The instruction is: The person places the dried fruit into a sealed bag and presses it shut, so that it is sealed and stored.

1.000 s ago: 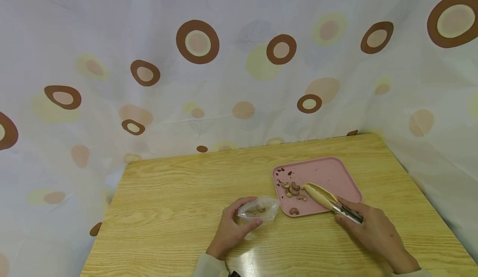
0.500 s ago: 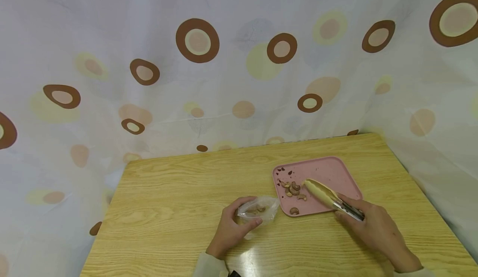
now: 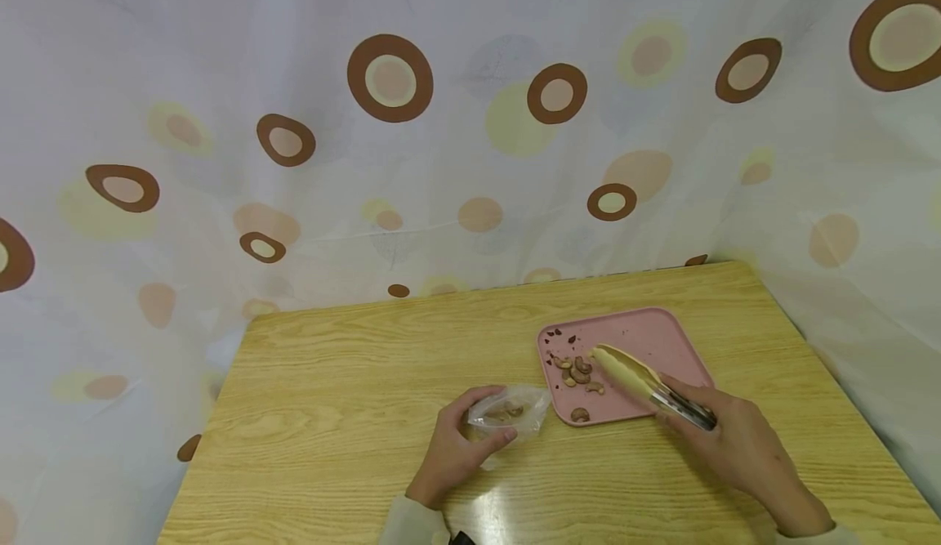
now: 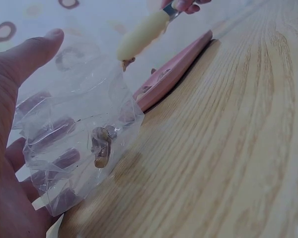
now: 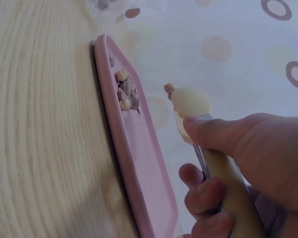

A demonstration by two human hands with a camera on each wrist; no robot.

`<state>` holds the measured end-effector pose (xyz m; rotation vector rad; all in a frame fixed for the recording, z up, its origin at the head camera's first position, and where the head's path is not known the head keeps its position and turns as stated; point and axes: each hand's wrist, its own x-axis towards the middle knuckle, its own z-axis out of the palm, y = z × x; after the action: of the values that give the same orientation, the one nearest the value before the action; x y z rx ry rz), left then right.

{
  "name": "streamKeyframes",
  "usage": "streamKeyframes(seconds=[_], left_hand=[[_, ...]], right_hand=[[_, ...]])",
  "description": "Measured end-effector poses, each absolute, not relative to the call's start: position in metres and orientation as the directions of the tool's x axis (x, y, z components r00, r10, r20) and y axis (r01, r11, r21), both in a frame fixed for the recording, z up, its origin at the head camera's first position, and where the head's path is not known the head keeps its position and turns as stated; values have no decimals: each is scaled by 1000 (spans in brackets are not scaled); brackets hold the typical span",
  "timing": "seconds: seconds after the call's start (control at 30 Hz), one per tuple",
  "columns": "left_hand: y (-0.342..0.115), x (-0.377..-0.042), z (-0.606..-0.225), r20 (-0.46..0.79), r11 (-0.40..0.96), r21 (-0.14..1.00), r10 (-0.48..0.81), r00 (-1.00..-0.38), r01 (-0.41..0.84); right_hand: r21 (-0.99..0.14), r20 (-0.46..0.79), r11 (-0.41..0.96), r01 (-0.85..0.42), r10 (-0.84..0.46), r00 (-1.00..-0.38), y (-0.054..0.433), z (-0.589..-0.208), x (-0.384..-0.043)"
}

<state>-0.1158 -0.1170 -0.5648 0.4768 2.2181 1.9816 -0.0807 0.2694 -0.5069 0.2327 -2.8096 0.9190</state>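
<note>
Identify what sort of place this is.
Likely a makeshift, curtained-off tabletop workspace: circle-patterned sheeting rises behind a wood-grain table bearing a pink tray with cashews.

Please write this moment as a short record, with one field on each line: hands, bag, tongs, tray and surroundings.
Left hand: the left hand holds a clear plastic bag
Bag contents: some nuts, exact count unclear
Right hand: the right hand grips tongs with pale yellow tips
Tongs: raised above the tray, a brown nut at the tips
Tray: pink tray with cashews and dark flakes
Surroundings: wooden table, white patterned backdrop
</note>
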Motion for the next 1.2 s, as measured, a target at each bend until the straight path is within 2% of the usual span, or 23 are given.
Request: streamKeyframes(seconds=[0.23, 0.7, 0.97, 1.2], left_hand=[[-117, -116, -564, 107, 105, 984, 312, -944, 146], [-117, -116, -565, 118, 121, 979, 310, -943, 162], [-117, -117, -566, 125, 133, 976, 312, -942, 174], [-117, -116, -566, 137, 132, 974, 311, -941, 185]], right_hand=[[-586, 265, 767, -260, -122, -956, 262, -496, -81], [-586, 266, 761, -279, -144, -953, 242, -471, -78], [-588, 307, 735, -338, -183, -934, 229, -466, -74], [-600, 283, 722, -345, -212, -935, 218, -462, -69]])
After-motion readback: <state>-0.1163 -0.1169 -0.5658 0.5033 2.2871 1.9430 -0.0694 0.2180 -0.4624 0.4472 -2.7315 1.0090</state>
